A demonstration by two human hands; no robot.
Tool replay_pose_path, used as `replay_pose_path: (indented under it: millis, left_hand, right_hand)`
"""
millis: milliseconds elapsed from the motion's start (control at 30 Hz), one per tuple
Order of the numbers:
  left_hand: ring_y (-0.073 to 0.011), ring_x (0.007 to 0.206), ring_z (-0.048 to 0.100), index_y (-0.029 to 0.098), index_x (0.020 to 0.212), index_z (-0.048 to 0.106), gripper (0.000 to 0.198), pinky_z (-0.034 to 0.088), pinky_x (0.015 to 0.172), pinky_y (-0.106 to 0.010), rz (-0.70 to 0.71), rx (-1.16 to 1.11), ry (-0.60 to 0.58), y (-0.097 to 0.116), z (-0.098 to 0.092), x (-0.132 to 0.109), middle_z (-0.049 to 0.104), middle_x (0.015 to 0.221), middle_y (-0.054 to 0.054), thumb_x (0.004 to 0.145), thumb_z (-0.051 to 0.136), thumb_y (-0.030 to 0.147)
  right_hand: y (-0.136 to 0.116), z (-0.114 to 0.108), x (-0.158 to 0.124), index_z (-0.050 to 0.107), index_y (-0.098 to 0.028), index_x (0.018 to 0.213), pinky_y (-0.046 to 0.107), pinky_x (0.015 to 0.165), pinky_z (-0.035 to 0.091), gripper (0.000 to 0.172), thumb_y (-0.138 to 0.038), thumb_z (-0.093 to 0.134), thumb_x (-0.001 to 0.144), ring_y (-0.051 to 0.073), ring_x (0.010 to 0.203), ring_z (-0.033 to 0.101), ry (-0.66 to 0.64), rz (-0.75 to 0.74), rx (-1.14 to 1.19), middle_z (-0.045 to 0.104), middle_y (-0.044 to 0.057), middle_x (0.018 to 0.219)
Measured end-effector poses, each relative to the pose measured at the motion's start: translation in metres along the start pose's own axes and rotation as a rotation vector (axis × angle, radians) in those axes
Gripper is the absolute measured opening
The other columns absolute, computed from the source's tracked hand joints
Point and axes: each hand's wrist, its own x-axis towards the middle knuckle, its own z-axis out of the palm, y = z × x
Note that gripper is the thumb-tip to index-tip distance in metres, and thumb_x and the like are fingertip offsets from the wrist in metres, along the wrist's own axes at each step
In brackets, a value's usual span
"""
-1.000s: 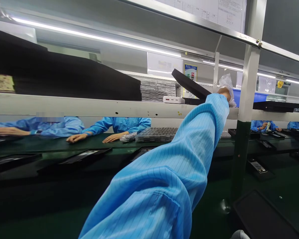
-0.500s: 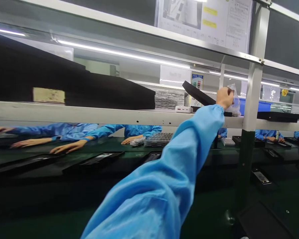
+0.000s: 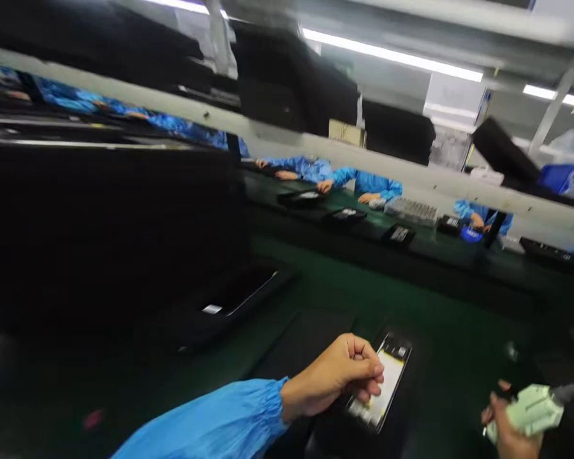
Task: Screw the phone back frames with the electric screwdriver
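Note:
My left hand (image 3: pixel 342 376) comes in from the bottom in a blue sleeve, its thumb and fingertips pinched together. What the pinch holds, if anything, is too small to make out. Just beneath these fingers an opened phone (image 3: pixel 391 381) with a white battery area lies on a dark tray (image 3: pixel 332 440). At the lower right, blurred, my right hand (image 3: pixel 514 433) is wrapped round a pale green electric screwdriver (image 3: pixel 530 413), whose dark cable leaves to the right.
A tall black stack (image 3: pixel 115 242) fills the left. Another tray with a dark phone (image 3: pixel 242 296) lies beside it. Across the green bench, co-workers in blue sleeves (image 3: pixel 375 185) handle trays. A white shelf rail (image 3: pixel 310 146) crosses above, carrying black trays and a blue bin (image 3: pixel 557 178).
My left hand has come down from the plastic bag on the shelf to above the opened phone. The view has swung down and left, and my right hand with the electric screwdriver now shows.

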Motion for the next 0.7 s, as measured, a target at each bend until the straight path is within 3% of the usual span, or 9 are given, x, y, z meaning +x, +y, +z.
replay_pose_path:
  millis: [100, 233, 367, 533, 700]
  left_hand:
    - [-0.0148, 0.056, 0.061, 0.012, 0.063, 0.063, 0.044, 0.048, 0.052, -0.022, -0.047, -0.024, 0.006, -0.031, -0.033, -0.014, 0.066, 0.06, -0.007, 0.048, 0.087, 0.045]
    - [-0.0152, 0.061, 0.06, 0.013, 0.066, 0.067, 0.033, 0.048, 0.06, -0.024, 0.036, 0.14, -0.014, -0.045, -0.06, -0.011, 0.067, 0.065, -0.005, 0.053, 0.084, 0.038]
    - [-0.0161, 0.068, 0.062, 0.014, 0.073, 0.068, 0.022, 0.047, 0.065, -0.024, 0.174, 0.335, -0.064, -0.061, -0.068, 0.002, 0.069, 0.07, -0.004, 0.06, 0.077, 0.029]
    - [-0.018, 0.074, 0.066, 0.015, 0.094, 0.065, 0.028, 0.049, 0.074, -0.026, 0.243, 0.389, -0.252, -0.085, -0.061, 0.009, 0.072, 0.078, -0.003, 0.068, 0.07, 0.024]
    - [-0.0191, 0.089, 0.067, 0.016, 0.109, 0.064, 0.032, 0.049, 0.085, -0.026, 0.235, 0.4, -0.353, -0.094, -0.062, 0.002, 0.072, 0.091, -0.003, 0.078, 0.063, 0.024]
  right_hand:
    - [0.017, -0.009, -0.008, 0.056, -0.015, 0.092, 0.03, 0.041, 0.046, 0.058, -0.053, 0.081, 0.055, 0.018, 0.04, 0.053, 0.177, 0.128, -0.041, 0.056, -0.002, 0.046]
    - [0.007, -0.003, -0.027, 0.058, -0.014, 0.095, 0.03, 0.046, 0.048, 0.056, -0.045, 0.083, 0.056, 0.016, 0.043, 0.055, 0.302, 0.119, -0.075, 0.059, -0.001, 0.05]
    - [-0.031, 0.046, -0.059, 0.054, -0.017, 0.098, 0.032, 0.051, 0.05, 0.045, -0.033, 0.079, 0.064, 0.013, 0.041, 0.052, 0.251, 0.077, 0.163, 0.055, -0.008, 0.047]
    - [-0.065, 0.124, -0.09, 0.05, -0.019, 0.093, 0.029, 0.047, 0.048, 0.032, -0.031, 0.071, 0.073, 0.012, 0.038, 0.05, 0.097, 0.112, 0.344, 0.05, -0.01, 0.045]
    - [-0.065, 0.155, -0.102, 0.049, -0.017, 0.103, 0.03, 0.047, 0.048, 0.037, -0.032, 0.07, 0.077, 0.015, 0.042, 0.054, -0.003, 0.153, 0.261, 0.055, -0.007, 0.048]
